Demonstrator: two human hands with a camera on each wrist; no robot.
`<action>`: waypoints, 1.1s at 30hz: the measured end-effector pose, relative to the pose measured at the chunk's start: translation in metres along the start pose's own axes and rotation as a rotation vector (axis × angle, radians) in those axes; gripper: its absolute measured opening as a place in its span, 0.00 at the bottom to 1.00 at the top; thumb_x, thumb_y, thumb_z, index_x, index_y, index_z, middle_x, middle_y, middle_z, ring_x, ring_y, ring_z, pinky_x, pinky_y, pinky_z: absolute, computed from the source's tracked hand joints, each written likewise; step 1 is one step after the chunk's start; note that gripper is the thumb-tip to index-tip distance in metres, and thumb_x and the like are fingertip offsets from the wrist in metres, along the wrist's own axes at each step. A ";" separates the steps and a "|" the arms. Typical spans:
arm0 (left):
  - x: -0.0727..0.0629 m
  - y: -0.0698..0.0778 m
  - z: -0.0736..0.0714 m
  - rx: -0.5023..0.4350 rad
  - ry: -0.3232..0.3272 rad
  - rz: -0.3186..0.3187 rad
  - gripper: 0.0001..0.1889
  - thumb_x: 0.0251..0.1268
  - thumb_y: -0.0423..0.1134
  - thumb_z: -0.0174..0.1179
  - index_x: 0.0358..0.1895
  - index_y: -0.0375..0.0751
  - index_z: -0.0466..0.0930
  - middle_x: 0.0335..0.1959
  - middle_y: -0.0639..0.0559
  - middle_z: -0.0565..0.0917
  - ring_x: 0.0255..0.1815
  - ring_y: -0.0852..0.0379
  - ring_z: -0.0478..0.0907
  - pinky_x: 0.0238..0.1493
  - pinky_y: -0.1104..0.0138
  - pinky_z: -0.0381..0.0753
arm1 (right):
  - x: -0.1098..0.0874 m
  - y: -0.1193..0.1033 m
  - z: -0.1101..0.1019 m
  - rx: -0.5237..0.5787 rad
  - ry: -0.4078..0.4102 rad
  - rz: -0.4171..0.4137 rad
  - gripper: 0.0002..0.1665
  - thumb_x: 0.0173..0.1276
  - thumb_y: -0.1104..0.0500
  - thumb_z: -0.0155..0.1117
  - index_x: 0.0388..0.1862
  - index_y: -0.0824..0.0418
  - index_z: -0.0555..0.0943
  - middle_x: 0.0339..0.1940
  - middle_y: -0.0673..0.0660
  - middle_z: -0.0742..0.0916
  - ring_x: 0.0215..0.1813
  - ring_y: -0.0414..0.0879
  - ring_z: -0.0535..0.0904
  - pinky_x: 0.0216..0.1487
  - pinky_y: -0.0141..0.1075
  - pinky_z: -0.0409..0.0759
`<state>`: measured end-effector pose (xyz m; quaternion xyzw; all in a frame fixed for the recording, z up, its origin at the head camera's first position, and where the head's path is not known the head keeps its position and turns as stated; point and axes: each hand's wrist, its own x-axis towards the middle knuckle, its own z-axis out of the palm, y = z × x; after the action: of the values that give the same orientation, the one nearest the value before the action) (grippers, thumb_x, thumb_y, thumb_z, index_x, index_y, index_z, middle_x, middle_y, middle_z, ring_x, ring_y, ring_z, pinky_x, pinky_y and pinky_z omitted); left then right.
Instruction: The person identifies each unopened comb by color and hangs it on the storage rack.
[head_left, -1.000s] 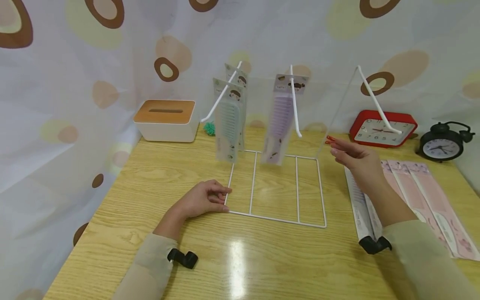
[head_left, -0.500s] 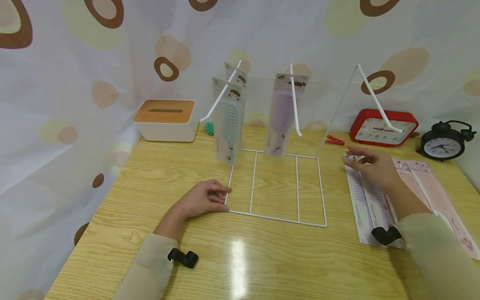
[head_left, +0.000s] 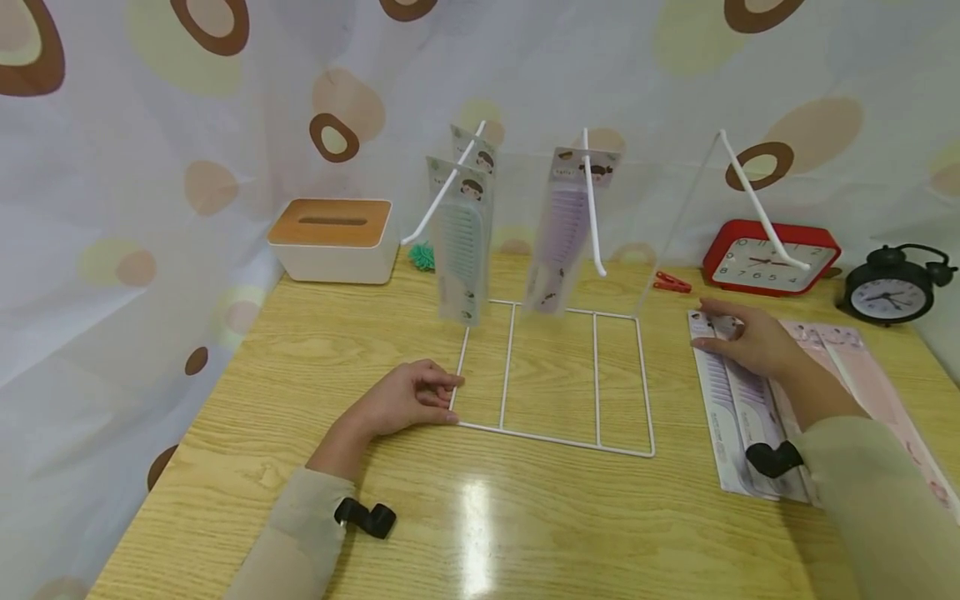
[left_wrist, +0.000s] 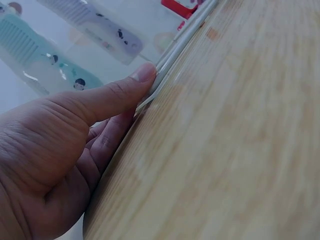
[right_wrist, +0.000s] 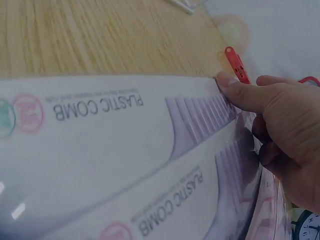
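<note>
A white wire display rack (head_left: 551, 440) stands on the table, with three hooks rising above its base. My left hand (head_left: 408, 396) holds the front left corner of that base; in the left wrist view the thumb (left_wrist: 120, 92) lies along the wire. Green packaged combs (head_left: 459, 242) hang on the left hook and a purple packaged comb (head_left: 566, 225) on the middle one. The right hook (head_left: 757, 196) bears nothing. My right hand (head_left: 757, 342) grips the upper end of a flat purple packaged comb (right_wrist: 115, 130), thumb at its edge; some fingertips are hidden.
Pink packages (head_left: 862, 367) lie right of the purple ones. Behind are a red clip (head_left: 672, 282), a red clock (head_left: 772, 258) and a black alarm clock (head_left: 887, 287). A tissue box (head_left: 333, 242) and a green pompom (head_left: 422, 257) stand at the back left.
My right hand has moved from beside the rack, by the red clip, right and down to the flat purple packages. The hanging purple comb has swung slightly. My left hand stays put.
</note>
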<state>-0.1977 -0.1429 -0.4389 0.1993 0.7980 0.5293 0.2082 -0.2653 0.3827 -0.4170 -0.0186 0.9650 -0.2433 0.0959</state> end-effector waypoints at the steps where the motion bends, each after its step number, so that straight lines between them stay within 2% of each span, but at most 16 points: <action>1: 0.000 0.000 0.000 -0.003 0.000 -0.001 0.26 0.56 0.33 0.74 0.60 0.36 0.81 0.48 0.43 0.77 0.47 0.55 0.82 0.49 0.71 0.85 | 0.001 -0.001 0.000 0.008 0.007 0.001 0.53 0.64 0.36 0.69 0.80 0.56 0.59 0.72 0.71 0.70 0.61 0.67 0.69 0.59 0.65 0.71; 3: 0.001 0.000 0.000 -0.005 0.001 -0.001 0.26 0.56 0.33 0.74 0.60 0.36 0.81 0.48 0.43 0.77 0.47 0.55 0.82 0.49 0.71 0.85 | 0.002 -0.002 0.001 0.031 0.038 -0.003 0.49 0.66 0.43 0.70 0.79 0.56 0.60 0.68 0.70 0.73 0.62 0.67 0.68 0.62 0.67 0.68; 5: 0.001 -0.001 0.000 -0.006 0.001 0.000 0.26 0.56 0.33 0.74 0.60 0.36 0.81 0.48 0.43 0.77 0.47 0.55 0.82 0.49 0.71 0.85 | 0.004 -0.004 0.003 0.058 0.086 0.002 0.44 0.68 0.48 0.69 0.78 0.56 0.63 0.64 0.69 0.76 0.61 0.66 0.69 0.61 0.65 0.69; 8: 0.003 -0.001 0.000 -0.008 -0.004 0.002 0.26 0.56 0.34 0.74 0.60 0.37 0.81 0.48 0.43 0.77 0.47 0.55 0.82 0.49 0.71 0.85 | 0.005 -0.008 0.006 0.096 0.163 -0.001 0.37 0.71 0.52 0.67 0.76 0.55 0.67 0.58 0.65 0.80 0.56 0.59 0.70 0.55 0.55 0.72; 12: 0.004 -0.001 0.000 -0.013 -0.007 -0.001 0.26 0.56 0.34 0.74 0.60 0.37 0.81 0.48 0.43 0.77 0.47 0.56 0.82 0.48 0.70 0.85 | 0.001 -0.012 0.007 0.142 0.246 -0.016 0.35 0.69 0.43 0.67 0.71 0.53 0.74 0.51 0.57 0.84 0.46 0.51 0.68 0.43 0.38 0.69; 15: 0.004 -0.001 0.000 -0.012 -0.005 0.000 0.26 0.56 0.34 0.74 0.60 0.37 0.81 0.48 0.43 0.77 0.47 0.56 0.82 0.48 0.71 0.85 | -0.005 -0.020 0.004 0.182 0.281 -0.033 0.35 0.66 0.39 0.68 0.67 0.53 0.77 0.43 0.42 0.85 0.43 0.47 0.67 0.39 0.33 0.66; 17: 0.003 0.000 -0.001 -0.012 -0.005 0.001 0.26 0.56 0.34 0.74 0.60 0.37 0.81 0.48 0.43 0.77 0.47 0.56 0.82 0.48 0.71 0.85 | -0.010 -0.026 0.001 0.219 0.300 -0.043 0.35 0.65 0.38 0.69 0.65 0.53 0.79 0.38 0.33 0.83 0.45 0.45 0.68 0.42 0.33 0.66; 19: 0.003 0.001 -0.001 -0.015 -0.006 0.003 0.26 0.56 0.34 0.74 0.60 0.37 0.81 0.48 0.43 0.77 0.46 0.55 0.82 0.48 0.70 0.85 | -0.015 -0.032 -0.002 0.272 0.325 -0.046 0.34 0.65 0.39 0.69 0.65 0.53 0.79 0.36 0.27 0.80 0.51 0.42 0.69 0.50 0.37 0.67; 21: 0.002 0.001 -0.001 -0.013 -0.004 0.006 0.26 0.56 0.33 0.74 0.60 0.36 0.81 0.48 0.43 0.77 0.46 0.56 0.82 0.48 0.70 0.85 | -0.020 -0.039 -0.005 0.329 0.355 -0.035 0.32 0.66 0.40 0.69 0.65 0.52 0.79 0.37 0.26 0.81 0.56 0.36 0.68 0.56 0.41 0.65; 22: 0.002 0.001 -0.001 -0.014 -0.005 0.006 0.26 0.56 0.33 0.74 0.60 0.36 0.81 0.48 0.43 0.77 0.46 0.56 0.82 0.48 0.70 0.85 | -0.023 -0.042 -0.006 0.366 0.372 -0.031 0.31 0.67 0.41 0.68 0.65 0.51 0.79 0.39 0.27 0.82 0.58 0.34 0.68 0.58 0.39 0.65; 24: 0.002 0.000 -0.001 -0.013 -0.004 0.010 0.26 0.56 0.33 0.74 0.60 0.36 0.81 0.47 0.42 0.77 0.45 0.56 0.82 0.47 0.71 0.85 | -0.030 -0.049 -0.009 0.445 0.401 -0.019 0.29 0.68 0.45 0.68 0.66 0.50 0.78 0.41 0.30 0.83 0.59 0.30 0.70 0.61 0.30 0.67; 26: 0.002 -0.001 0.000 -0.013 -0.005 0.012 0.26 0.56 0.34 0.74 0.60 0.36 0.81 0.47 0.42 0.77 0.45 0.56 0.82 0.47 0.71 0.85 | -0.040 -0.057 -0.012 0.503 0.426 -0.015 0.27 0.69 0.50 0.68 0.67 0.47 0.78 0.41 0.31 0.84 0.57 0.28 0.73 0.56 0.21 0.68; 28: 0.002 -0.001 0.000 -0.017 -0.006 0.009 0.26 0.56 0.34 0.74 0.60 0.36 0.81 0.47 0.42 0.77 0.46 0.56 0.82 0.48 0.71 0.85 | -0.048 -0.063 -0.015 0.569 0.466 -0.053 0.27 0.69 0.57 0.69 0.67 0.49 0.79 0.41 0.32 0.85 0.53 0.29 0.77 0.48 0.15 0.71; 30: 0.002 -0.002 0.000 -0.017 -0.005 0.009 0.26 0.56 0.34 0.74 0.60 0.36 0.81 0.47 0.42 0.77 0.46 0.56 0.82 0.48 0.71 0.85 | -0.056 -0.070 -0.018 0.691 0.499 -0.120 0.28 0.66 0.63 0.70 0.66 0.54 0.79 0.40 0.35 0.88 0.51 0.30 0.79 0.44 0.16 0.73; 33: 0.001 -0.003 0.000 -0.017 -0.004 0.003 0.26 0.56 0.34 0.74 0.60 0.35 0.81 0.47 0.42 0.77 0.46 0.56 0.82 0.48 0.71 0.85 | -0.066 -0.079 -0.024 0.903 0.523 -0.217 0.31 0.60 0.70 0.73 0.63 0.61 0.80 0.43 0.42 0.90 0.49 0.34 0.83 0.44 0.15 0.77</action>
<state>-0.1991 -0.1436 -0.4416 0.1999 0.7928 0.5358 0.2109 -0.2058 0.3291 -0.3474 -0.0141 0.7485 -0.6394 -0.1752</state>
